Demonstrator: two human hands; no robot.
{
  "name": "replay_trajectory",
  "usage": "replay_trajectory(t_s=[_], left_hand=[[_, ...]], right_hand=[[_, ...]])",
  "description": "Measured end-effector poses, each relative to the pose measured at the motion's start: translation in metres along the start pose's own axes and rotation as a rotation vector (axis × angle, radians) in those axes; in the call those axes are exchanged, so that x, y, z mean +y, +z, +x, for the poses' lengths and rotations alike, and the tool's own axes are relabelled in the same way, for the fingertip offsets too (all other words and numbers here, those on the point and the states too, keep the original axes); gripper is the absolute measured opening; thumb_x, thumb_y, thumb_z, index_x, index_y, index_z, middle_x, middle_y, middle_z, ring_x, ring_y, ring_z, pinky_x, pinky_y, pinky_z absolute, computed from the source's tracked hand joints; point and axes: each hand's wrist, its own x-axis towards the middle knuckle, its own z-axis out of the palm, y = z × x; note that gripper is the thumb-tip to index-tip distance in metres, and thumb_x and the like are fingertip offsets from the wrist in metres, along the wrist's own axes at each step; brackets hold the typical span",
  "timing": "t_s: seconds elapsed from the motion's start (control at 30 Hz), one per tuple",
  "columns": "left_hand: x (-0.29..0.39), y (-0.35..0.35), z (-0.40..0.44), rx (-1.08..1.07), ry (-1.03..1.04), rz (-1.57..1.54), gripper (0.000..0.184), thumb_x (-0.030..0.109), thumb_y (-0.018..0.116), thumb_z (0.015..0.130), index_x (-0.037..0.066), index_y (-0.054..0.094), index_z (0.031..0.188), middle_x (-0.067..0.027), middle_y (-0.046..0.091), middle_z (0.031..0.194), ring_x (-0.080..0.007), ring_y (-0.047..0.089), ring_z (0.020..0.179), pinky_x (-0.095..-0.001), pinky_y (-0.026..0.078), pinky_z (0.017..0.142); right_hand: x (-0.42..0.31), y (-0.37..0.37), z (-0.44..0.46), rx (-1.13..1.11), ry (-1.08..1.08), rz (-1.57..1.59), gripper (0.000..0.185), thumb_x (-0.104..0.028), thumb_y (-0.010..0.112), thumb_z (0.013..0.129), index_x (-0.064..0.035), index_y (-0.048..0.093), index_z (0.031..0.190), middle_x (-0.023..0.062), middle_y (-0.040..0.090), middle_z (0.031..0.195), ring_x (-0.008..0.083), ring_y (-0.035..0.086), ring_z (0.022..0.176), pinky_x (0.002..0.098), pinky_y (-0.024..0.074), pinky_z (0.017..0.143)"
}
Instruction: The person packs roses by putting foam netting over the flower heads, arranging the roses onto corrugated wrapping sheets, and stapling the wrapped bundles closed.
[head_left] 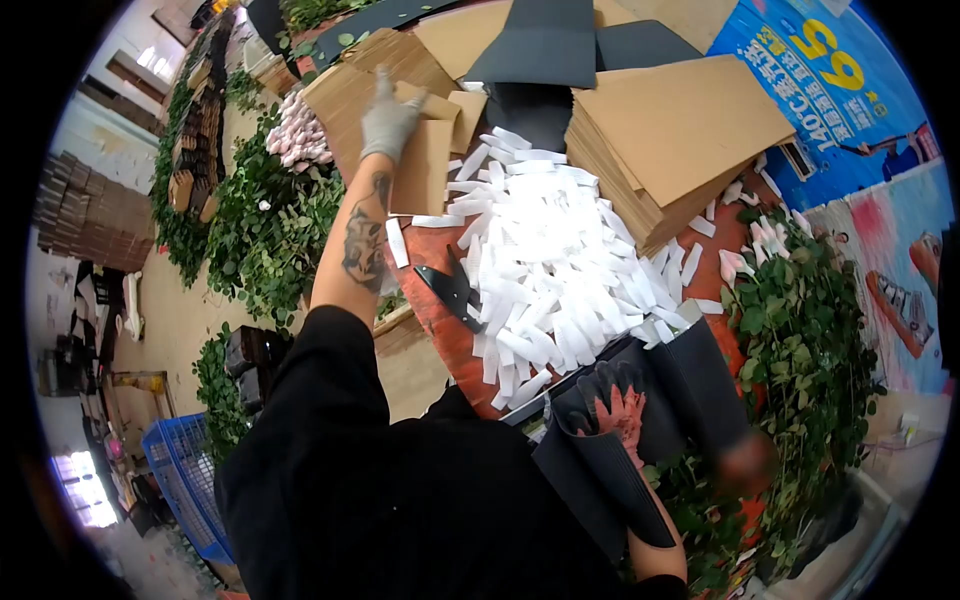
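Got left hand (388, 120) with fingers spread, cardboard stack (340, 100) right beside them. Got right hand (622, 415) with fingers splayed, black sheet (662, 405) next to them, white strips (550, 255) beyond.

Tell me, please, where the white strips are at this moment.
In the head view, the white strips lie heaped near the centre, between the left hand and right hand, beside the brown cardboard stack at right.

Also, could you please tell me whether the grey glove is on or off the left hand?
On: the grey glove covers the left hand to about the wrist, leaving the forearm bare.
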Motion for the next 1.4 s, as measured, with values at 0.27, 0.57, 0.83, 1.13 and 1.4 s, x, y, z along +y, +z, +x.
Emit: replay_trajectory(t_s=[0.27,0.57,0.83,1.13,1.4], left_hand=[[0.156,-0.036,-0.222,0.004,0.876,-0.808,0.040,0.006,0.068,0.078,0.002,0.059,0.116,-0.0011,0.055,0.060,-0.0114,0.051,0.049,-0.0236,0.043,0.045],[0.219,-0.053,-0.311,-0.588,1.291,-0.899,0.029,0.015,0.074,0.066,0.006,0.064,0.092,-0.0043,0.055,0.058,-0.0242,0.055,0.049,-0.0348,0.044,0.045],[0.225,-0.089,-0.300,-0.761,1.303,-0.855,0.035,0.023,0.072,0.070,0.004,0.064,0.099,-0.0060,0.063,0.085,-0.0236,0.059,0.073,-0.0326,0.047,0.068],[0.163,-0.031,-0.293,-2.317,1.180,-0.245,0.074,0.064,0.043,0.089,0.002,0.050,0.128,-0.0169,0.061,0.114,-0.0228,0.059,0.104,-0.0313,0.044,0.090],[0.184,-0.059,-0.342,-1.837,1.526,0.202,0.045,0.032,0.060,0.079,0.000,0.061,0.110,-0.0193,0.063,0.104,-0.0330,0.060,0.103,-0.0386,0.048,0.087]], right_hand=[[-0.002,0.011,-0.004,0.370,-0.022,0.252,0.084,-0.043,0.076,0.064,0.0001,0.042,0.128,0.0249,0.037,0.135,0.0431,0.035,0.126,0.0567,0.0238,0.108],[-0.003,0.009,-0.010,0.479,0.112,0.822,0.090,-0.036,0.082,0.064,-0.0005,0.038,0.135,0.0213,0.039,0.137,0.0383,0.036,0.129,0.0445,0.0286,0.108],[0.027,0.042,-0.003,0.617,0.357,1.492,0.052,0.001,0.072,0.074,-0.0012,0.045,0.118,0.0166,0.055,0.120,0.0248,0.054,0.114,0.0342,0.0439,0.097],[0.008,-0.077,-0.024,0.497,0.467,1.828,0.043,-0.015,0.072,0.082,0.0005,0.054,0.119,0.0057,0.063,0.106,0.0127,0.061,0.093,0.0263,0.0494,0.081],[-0.001,-0.146,-0.077,0.057,0.651,1.771,0.042,-0.020,0.068,0.084,-0.0018,0.054,0.120,-0.0001,0.062,0.089,0.0038,0.053,0.062,0.0188,0.0413,0.050]])
